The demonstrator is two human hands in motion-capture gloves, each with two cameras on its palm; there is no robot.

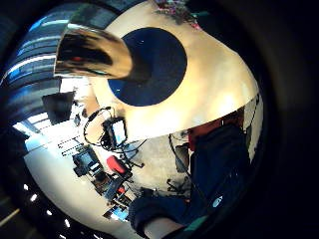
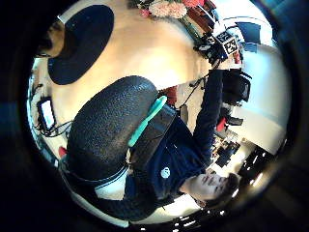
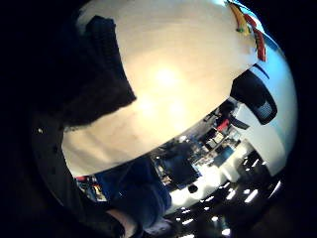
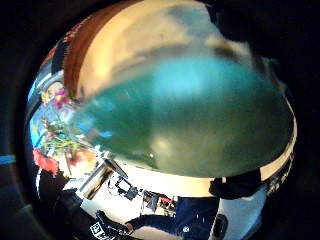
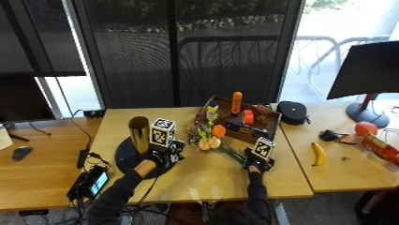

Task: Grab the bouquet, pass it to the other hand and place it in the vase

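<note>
My right hand [image 5: 258, 161] is down at the stem end of the bouquet [image 5: 210, 138], which lies flat on the desk [image 5: 205, 173]. The right thumb-side palm view is filled w/ green stem, very close, but I can't tell if the grip is clamped on it or apart. My left hand [image 5: 163, 154] sits on the dark round mat [image 5: 128, 159], just beside the vase [image 5: 139, 134]; fingers hidden, so grip state not clear there either. Count: 1 bouquet, 1 vase, upright on the mat, 1 mat. Bouquet heads point toward the wooden tray [image 5: 265, 123] behind; vase and bouquet are apart, w/ my left hand between.
</note>
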